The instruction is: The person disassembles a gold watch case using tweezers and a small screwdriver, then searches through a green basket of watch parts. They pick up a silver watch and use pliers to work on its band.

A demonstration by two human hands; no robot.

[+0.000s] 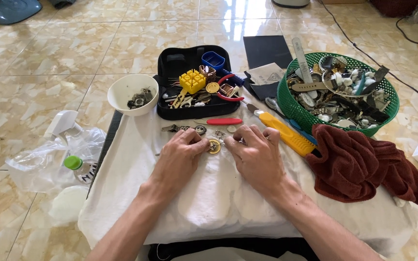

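My left hand [180,157] pinches the edge of a small round gold watch case [214,146] that lies on a white cloth [209,198]. My right hand [255,154] rests just to the right of the case with its fingers curled on a thin metal tool, most of it hidden under them. A watch with a metal band [185,129] lies just beyond my left hand. A red-handled tool [221,121] lies beyond the case.
A black open tool case [170,65] holds a yellow block, a blue holder and pliers. A white bowl [122,89] of parts stands left. A green basket [291,108] of watches, a yellow utility knife [286,134] and a dark red towel [364,164] lie right. Bottles [76,166] stand on the tiled floor.
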